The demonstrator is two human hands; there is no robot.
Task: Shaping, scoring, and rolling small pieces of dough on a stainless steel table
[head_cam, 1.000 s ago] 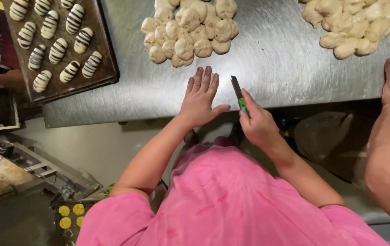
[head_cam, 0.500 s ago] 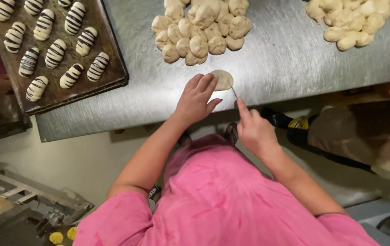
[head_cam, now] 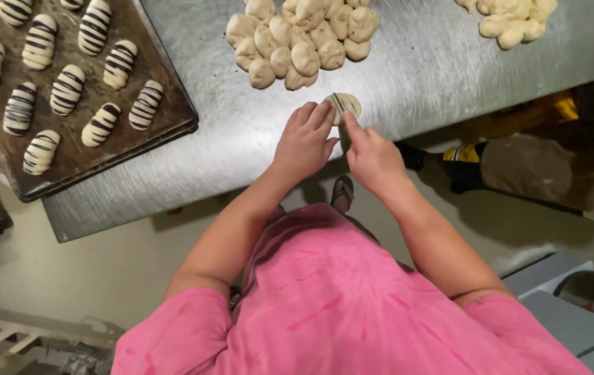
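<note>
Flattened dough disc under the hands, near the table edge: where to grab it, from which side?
Judging by pose, pinch the flattened dough disc at its far-right rim, coming from the right. It lies flat on the steel table; the left hand covers its left edge, the right hand its near side, and the pile of dough balls sits behind-left.

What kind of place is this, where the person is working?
Probably a bakery kitchen. A pile of raw dough pieces sits on a steel worktable, and a baking tray holds rows of striped rolls.
</note>
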